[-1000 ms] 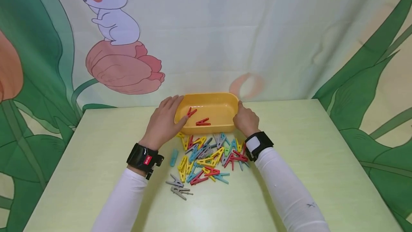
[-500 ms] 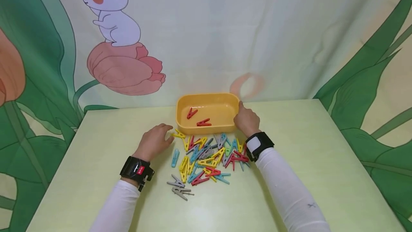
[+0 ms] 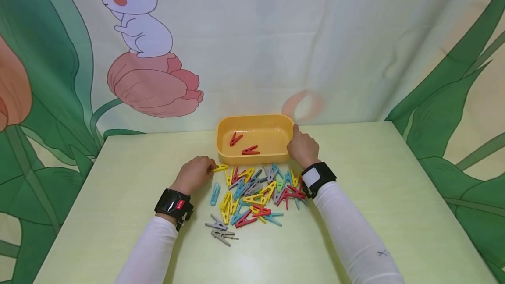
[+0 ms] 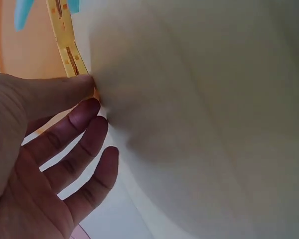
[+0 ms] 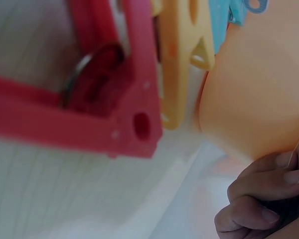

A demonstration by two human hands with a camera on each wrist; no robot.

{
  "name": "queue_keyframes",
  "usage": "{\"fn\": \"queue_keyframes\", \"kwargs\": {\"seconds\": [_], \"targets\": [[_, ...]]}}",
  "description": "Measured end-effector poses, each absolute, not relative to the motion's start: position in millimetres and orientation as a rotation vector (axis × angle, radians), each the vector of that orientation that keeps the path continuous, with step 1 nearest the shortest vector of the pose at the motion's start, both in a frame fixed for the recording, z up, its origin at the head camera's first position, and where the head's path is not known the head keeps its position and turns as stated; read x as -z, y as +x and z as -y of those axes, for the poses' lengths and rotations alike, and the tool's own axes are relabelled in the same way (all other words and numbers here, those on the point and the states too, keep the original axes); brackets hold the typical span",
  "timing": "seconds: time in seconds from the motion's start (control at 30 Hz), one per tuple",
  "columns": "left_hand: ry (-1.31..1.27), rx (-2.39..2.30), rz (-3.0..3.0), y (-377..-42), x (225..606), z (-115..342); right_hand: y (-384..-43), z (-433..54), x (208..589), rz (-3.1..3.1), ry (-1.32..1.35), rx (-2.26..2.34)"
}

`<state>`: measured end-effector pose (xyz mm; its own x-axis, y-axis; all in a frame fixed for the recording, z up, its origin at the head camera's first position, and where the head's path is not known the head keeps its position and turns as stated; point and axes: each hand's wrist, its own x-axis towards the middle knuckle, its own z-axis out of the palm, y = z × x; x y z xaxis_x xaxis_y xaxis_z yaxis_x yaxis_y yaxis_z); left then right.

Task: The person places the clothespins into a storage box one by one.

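Observation:
My left hand [image 3: 194, 174] pinches the end of a yellow clothespin [image 3: 221, 168] between thumb and forefinger, by the tray's near left corner. The left wrist view shows this grip closely, the clothespin [image 4: 70, 50] rising from the fingertips and the other fingers loosely bent. My right hand [image 3: 303, 147] holds the right end of the yellow plastic tray [image 3: 252, 159], its thumb up at the rim. In the right wrist view its fingers [image 5: 264, 184] are curled beside the tray's wall [image 5: 249, 84]. Two red clothespins, one upper left [image 3: 236, 139] and one lower [image 3: 250, 150], lie inside the tray.
A heap of mixed clothespins [image 3: 256, 198] in several colours spreads before the tray. A blue clothespin [image 3: 215, 194] lies at its left, and grey clothespins [image 3: 222, 236] lie nearest me. Behind the table [image 3: 378, 196] hangs a printed curtain [image 3: 244, 47].
My left hand has left the tray's left rim, come down toward me, and taken hold of a yellow clothespin. My right hand stays at the tray's right end.

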<state>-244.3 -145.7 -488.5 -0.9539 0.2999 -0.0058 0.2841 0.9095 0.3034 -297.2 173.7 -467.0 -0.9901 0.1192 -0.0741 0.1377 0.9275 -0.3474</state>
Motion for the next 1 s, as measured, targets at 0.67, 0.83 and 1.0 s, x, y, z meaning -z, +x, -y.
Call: {"fn": "queue_keyframes", "kwargs": {"seconds": [0.67,0.83,1.0], "targets": [[0.512,-0.699,-3.220,-238.8,409.4,121.3,-298.2,-178.0,465.7,-3.039,0.188,0.566],[0.459,-0.708,-3.190,-263.5,415.9,97.3,-297.6,-176.7,465.2,-3.025,0.197,0.575],[0.468,-0.721,-3.158,-278.5,423.6,81.9,-297.0,-174.3,462.3,-3.001,0.206,0.579]]}}
